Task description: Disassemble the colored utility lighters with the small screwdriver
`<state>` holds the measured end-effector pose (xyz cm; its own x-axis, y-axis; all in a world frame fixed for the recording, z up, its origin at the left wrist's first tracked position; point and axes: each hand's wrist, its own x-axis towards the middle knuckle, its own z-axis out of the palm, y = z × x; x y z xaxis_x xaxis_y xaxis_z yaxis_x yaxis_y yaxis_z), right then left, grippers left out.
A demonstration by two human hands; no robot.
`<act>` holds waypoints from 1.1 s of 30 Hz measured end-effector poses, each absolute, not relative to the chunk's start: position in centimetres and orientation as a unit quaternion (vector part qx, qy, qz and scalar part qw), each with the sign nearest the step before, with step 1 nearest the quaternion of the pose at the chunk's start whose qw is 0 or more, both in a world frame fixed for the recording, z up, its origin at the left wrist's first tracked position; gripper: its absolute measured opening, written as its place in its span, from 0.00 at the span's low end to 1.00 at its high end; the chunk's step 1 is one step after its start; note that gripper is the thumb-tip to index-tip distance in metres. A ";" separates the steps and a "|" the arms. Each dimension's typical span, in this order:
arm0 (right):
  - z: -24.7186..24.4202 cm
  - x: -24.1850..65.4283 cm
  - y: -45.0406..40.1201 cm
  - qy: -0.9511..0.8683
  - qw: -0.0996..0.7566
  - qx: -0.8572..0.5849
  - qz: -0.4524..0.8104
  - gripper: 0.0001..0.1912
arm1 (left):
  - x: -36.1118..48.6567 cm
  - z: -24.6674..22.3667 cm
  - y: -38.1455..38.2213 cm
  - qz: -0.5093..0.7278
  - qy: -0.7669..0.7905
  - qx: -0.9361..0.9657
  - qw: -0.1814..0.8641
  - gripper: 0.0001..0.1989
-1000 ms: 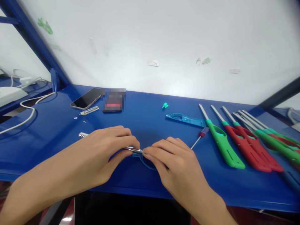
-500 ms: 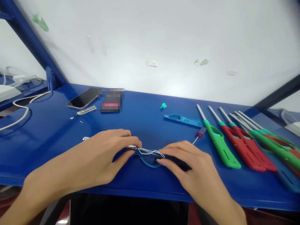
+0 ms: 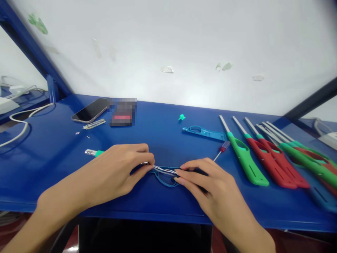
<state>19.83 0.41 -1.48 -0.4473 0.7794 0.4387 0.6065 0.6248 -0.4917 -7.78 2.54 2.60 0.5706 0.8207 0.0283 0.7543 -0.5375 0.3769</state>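
Note:
In front of me, a blue lighter shell half (image 3: pixel 166 185) lies on the shelf between both hands, its trigger loop showing. My left hand (image 3: pixel 123 168) is closed on a lighter's metal tube, whose silver tip (image 3: pixel 90 152) and green collar (image 3: pixel 99 153) stick out past the knuckles. White wires (image 3: pixel 164 170) run from the left fingertips across the loop to my right hand (image 3: pixel 210 179). The right fingers pinch the wires' end over the shell. What lies beneath that palm is mostly hidden; a dark part peeks out.
Another blue shell half (image 3: pixel 206 133) and a screwdriver (image 3: pixel 223 147) lie beyond my right hand. Green and red lighters (image 3: pixel 249 163) fill the right side. A small green piece (image 3: pixel 181 117), a phone (image 3: pixel 91 110), a blurred dark pack (image 3: pixel 122 114) and a clear narrow part (image 3: pixel 94 124) sit further back.
The white wires, looped and bowed before, are now drawn straighter between my hands. My left hand has slid slightly left, baring more of the tube's tip and the green collar.

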 end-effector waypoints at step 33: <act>-1.6 20.3 0.3 -0.865 0.278 -0.404 0.109 0.14 | -7.6 1.9 2.6 0.091 0.463 0.868 0.151 0.11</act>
